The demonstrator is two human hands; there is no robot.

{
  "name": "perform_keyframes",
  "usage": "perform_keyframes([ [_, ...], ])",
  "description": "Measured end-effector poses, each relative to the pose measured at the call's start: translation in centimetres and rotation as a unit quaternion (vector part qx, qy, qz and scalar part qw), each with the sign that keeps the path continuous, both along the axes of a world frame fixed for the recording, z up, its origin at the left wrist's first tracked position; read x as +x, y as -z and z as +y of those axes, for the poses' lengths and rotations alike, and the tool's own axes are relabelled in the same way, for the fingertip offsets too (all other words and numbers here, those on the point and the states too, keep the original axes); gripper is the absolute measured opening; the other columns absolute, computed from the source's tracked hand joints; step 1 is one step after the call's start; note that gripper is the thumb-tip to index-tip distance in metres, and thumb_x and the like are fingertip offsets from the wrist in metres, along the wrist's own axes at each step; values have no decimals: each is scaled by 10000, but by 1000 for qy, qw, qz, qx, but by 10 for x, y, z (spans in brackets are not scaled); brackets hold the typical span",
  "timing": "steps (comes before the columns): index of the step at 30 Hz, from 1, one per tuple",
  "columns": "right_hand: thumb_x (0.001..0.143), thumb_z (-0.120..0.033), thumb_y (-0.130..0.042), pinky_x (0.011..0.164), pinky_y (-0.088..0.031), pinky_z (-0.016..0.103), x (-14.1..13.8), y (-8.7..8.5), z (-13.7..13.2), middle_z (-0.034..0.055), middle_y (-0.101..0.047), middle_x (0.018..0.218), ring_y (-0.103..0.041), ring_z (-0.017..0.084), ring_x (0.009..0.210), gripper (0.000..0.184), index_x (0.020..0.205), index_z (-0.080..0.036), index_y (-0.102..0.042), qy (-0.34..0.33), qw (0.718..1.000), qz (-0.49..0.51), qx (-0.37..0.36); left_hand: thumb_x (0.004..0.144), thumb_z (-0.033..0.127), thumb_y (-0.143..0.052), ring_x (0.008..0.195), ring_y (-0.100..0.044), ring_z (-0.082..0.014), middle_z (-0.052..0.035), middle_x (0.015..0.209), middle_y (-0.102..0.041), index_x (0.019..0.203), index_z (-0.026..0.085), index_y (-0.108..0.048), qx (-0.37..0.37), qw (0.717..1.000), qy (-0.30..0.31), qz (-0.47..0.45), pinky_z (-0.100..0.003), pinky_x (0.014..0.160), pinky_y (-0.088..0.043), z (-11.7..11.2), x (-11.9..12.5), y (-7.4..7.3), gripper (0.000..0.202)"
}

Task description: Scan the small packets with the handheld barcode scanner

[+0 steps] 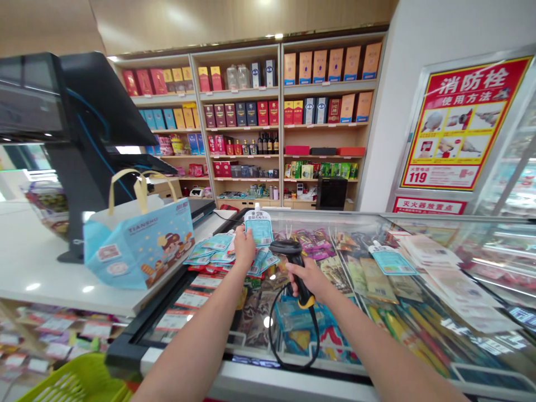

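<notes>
My left hand (244,245) pinches a light-blue spouted drink pouch (258,228) by its left edge, holding it upright with the white spout on top. Below and beside it, a heap of similar blue pouches (213,250) lies on the freezer's glass top. In my right hand (309,279) is a black barcode scanner (293,259) with a yellow-tipped handle, its head turned left toward the pouch. The scanner's black cable loops down over the glass. Another blue pouch (392,260) lies flat by itself on the glass to the right.
A blue and white paper bag (140,243) stands on the white counter (37,268) at left, beside a dark checkout screen (79,123). Paper sheets (454,279) lie on the freezer's right side. A green basket (75,382) sits lower left. Shelves of boxes (238,114) line the back wall.
</notes>
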State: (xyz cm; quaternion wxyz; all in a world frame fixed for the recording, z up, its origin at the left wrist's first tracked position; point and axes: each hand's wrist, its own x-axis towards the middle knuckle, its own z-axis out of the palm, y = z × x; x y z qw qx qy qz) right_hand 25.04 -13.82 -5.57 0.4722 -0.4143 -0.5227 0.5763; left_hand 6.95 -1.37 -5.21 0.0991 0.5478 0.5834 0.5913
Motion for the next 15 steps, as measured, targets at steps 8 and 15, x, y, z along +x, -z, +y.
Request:
perform_keyframes([
  [8,670,-463,-674,360,-440,228,47,-18,-19,-54,-502,428,-470,90,341,335,633,-185,-490,59,998,-34,-16,821,238,-441,804,-595,-199,-49,808,-620,822,196,-525,-39,995,63,-67,-337,780,-478,4,62,13,94],
  [15,710,-396,-681,354,-437,212,132,-18,-52,-59,-524,457,-473,85,343,283,669,-193,-487,169,985,-31,-28,871,301,-537,914,-613,-210,-109,983,-645,1034,134,-600,-141,955,232,-116,-338,770,-507,-10,199,29,242],
])
